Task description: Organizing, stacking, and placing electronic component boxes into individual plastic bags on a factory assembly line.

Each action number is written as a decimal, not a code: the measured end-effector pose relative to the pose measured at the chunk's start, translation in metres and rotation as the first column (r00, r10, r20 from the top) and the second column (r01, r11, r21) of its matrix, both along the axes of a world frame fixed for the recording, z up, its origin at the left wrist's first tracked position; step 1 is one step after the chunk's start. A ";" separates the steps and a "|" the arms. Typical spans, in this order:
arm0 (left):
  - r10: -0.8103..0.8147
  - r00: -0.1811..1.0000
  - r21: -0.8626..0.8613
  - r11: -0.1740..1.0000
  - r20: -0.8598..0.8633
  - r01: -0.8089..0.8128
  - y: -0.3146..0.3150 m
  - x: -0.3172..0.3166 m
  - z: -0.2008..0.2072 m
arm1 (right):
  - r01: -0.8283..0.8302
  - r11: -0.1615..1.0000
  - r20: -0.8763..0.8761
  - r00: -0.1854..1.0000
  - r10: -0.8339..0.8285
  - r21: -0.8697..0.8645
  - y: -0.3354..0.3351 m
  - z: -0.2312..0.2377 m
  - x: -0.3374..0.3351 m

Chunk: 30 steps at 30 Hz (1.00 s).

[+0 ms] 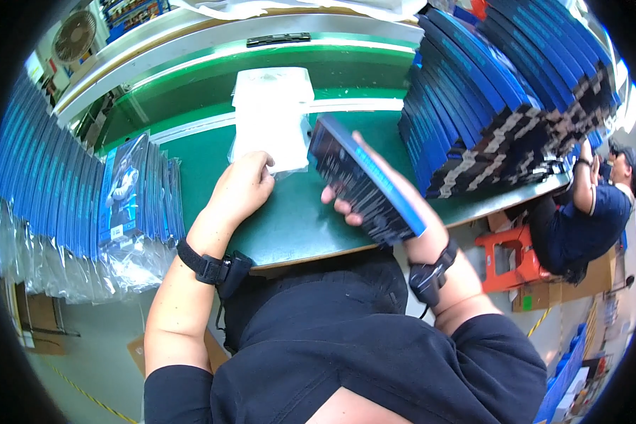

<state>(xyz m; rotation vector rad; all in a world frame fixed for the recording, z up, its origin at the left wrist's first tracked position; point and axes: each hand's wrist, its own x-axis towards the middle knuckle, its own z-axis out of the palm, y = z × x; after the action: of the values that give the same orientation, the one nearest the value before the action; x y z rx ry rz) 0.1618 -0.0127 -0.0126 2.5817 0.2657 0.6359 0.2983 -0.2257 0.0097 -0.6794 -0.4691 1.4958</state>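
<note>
My right hand [397, 174] grips a slim dark-blue box [360, 187], held tilted above the table, its printed back toward me and its bright blue edge to the right. The fingertips curl round the box's left side, and the rest of the fingers are hidden behind it. At the near edge of a pile of clear, whitish plastic bags [270, 116], my left hand [244, 187] is closed, thumb and fingers pinching the top bag's edge. The bags lie flat on the green tabletop [297, 219].
On the left stands a long row of bagged blue boxes [49, 177], loose plastic hanging below. Tall stacks of unbagged blue boxes [466, 106] fill the right. A low ledge [346, 49] runs behind the table. Far right, a person [586, 219] sits by an orange stool [505, 258].
</note>
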 end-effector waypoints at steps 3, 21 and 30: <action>-0.042 0.994 -0.072 0.996 0.101 0.049 0.001 -0.004 -0.006 | 0.169 0.984 0.091 0.982 -0.164 -0.054 0.012 -0.014 -0.023; 0.201 0.979 -0.818 0.557 -0.035 -0.143 -0.001 -0.013 0.003 | 0.141 0.983 0.340 0.936 -0.095 -0.115 0.031 -0.027 0.000; 0.169 0.986 -0.293 0.942 -0.005 -0.163 0.001 -0.015 0.010 | 0.265 0.963 0.619 0.747 -0.243 0.058 0.042 -0.017 -0.012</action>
<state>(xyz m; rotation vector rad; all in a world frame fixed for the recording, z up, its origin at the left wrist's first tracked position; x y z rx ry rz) 0.1471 -0.0118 -0.0025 2.2820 0.5348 0.6298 0.2861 -0.1836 -0.0077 -1.2284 -0.8189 0.9904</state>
